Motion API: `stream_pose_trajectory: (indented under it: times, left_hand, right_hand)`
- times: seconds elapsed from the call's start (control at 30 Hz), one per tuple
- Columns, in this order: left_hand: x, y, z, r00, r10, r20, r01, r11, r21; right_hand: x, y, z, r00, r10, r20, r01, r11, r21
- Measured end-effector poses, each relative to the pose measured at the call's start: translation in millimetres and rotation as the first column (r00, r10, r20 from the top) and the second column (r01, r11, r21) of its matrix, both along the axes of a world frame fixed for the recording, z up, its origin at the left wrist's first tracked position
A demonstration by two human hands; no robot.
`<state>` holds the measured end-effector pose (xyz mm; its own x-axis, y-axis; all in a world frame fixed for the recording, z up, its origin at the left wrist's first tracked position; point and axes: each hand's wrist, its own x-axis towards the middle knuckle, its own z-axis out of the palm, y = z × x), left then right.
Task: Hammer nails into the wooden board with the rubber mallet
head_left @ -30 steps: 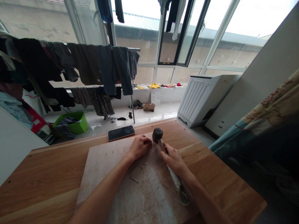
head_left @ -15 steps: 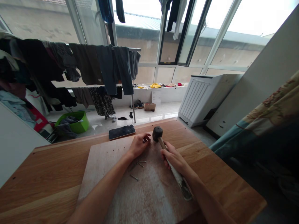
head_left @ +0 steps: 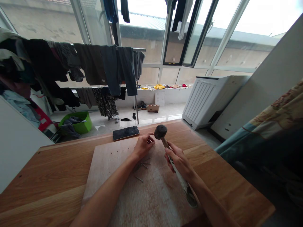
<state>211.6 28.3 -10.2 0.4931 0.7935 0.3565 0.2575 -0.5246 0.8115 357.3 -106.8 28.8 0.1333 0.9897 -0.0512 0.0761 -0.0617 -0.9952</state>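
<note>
My right hand (head_left: 178,157) is wrapped round the handle of a mallet (head_left: 161,131) with a dark, rounded head. Its head is raised a little over the far part of a pale wooden board (head_left: 113,189), and the worn handle slants back towards me. Just left of the head, my left hand (head_left: 144,145) rests over the board with fingers curled and closed at the tips; whatever they pinch is hidden. Several loose nails (head_left: 145,164) lie beside that wrist, one nail (head_left: 139,179) nearer to me. A row of small dark dots (head_left: 117,151) marks the board's far left part.
The board lies on a wooden table (head_left: 47,176). A phone-like dark slab (head_left: 126,133) lies by the table's far edge. Beyond are a green basin (head_left: 82,124), clothes on a rack (head_left: 92,63) and a white ribbed cabinet (head_left: 201,97). A curtain (head_left: 260,129) hangs at the right.
The whole view has shifted slightly to the right. The mallet's head sits slightly higher and closer to my left fingers, still in my right hand.
</note>
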Motion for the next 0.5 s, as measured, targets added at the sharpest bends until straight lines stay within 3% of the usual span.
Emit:
stream_pose_trajectory:
  times: [0.2, 0.5]
  left_hand:
    - [0.8, 0.9, -0.4, 1.0, 0.002, 0.005, -0.002, 1.0, 0.0]
    - [-0.2, 0.2, 0.4, 1.0, -0.003, -0.006, 0.003, 1.0, 0.004]
  right_hand:
    - [0.2, 0.8, -6.6, 0.995, 0.025, 0.1, -0.023, 1.0, -0.018]
    - [-2.6, -1.7, -1.0, 0.991, 0.029, 0.131, -0.026, 0.999, -0.022]
